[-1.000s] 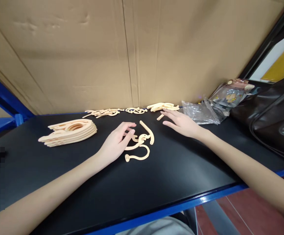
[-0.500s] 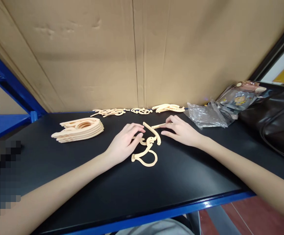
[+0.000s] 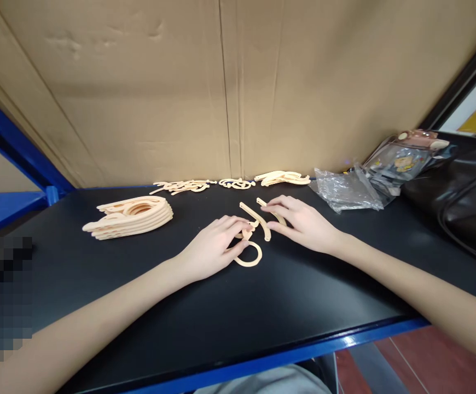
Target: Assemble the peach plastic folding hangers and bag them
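Note:
My left hand (image 3: 213,246) is closed, its fingertips and thumb on a cream plastic hook piece (image 3: 247,233). A round loop (image 3: 255,263) of cream plastic shows below the thumb; the fingers hide the rest. Just to the right, a curved cream hanger arm (image 3: 256,220) lies on the black tabletop between my hands. My right hand (image 3: 307,223) has its thumb and fingers around a second curved hanger arm (image 3: 279,218), whose upper end pokes out past the fingertips. The two arms lie nearly parallel and apart.
At left sits a stack of cream hangers (image 3: 133,218). Along the cardboard wall (image 3: 139,109) lie piles of thin pieces (image 3: 184,187), hook pieces (image 3: 237,184) and curved arms (image 3: 282,178). Clear plastic bags (image 3: 347,190) and a dark leather bag (image 3: 459,191) occupy the right side.
My left hand has moved right onto the hook piece and now covers much of it. The second arm has turned beside the first under my right hand.

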A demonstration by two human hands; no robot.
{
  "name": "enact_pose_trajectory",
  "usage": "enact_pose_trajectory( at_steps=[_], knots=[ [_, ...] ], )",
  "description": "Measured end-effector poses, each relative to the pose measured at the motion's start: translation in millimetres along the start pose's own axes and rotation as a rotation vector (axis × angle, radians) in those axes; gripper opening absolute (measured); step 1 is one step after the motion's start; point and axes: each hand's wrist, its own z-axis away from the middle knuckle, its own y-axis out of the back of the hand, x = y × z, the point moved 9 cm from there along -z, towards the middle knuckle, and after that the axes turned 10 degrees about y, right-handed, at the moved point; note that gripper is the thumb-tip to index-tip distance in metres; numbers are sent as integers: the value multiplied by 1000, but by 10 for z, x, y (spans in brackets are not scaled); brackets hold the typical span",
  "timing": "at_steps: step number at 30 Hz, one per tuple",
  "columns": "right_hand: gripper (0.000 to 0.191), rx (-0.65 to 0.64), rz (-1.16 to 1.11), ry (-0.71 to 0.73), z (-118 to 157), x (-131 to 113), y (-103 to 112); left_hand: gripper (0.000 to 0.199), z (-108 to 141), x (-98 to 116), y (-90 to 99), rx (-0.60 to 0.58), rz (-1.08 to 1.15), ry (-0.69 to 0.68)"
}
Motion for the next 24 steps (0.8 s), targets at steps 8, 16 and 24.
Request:
enact_pose_trajectory(
  at_steps=[8, 16, 24],
  knots=[
    [33, -142, 44, 319, 20, -648, -78, 29, -25, -203, 28, 102, 27, 74],
    [33, -283, -25, 201, 14, -539, -183, 29, -90, -379, 45, 108, 312, 154],
    [38, -204, -30, 168, 3, -485, -136, 32, -82, -493, 75, 149, 278, 251]
  ],
)
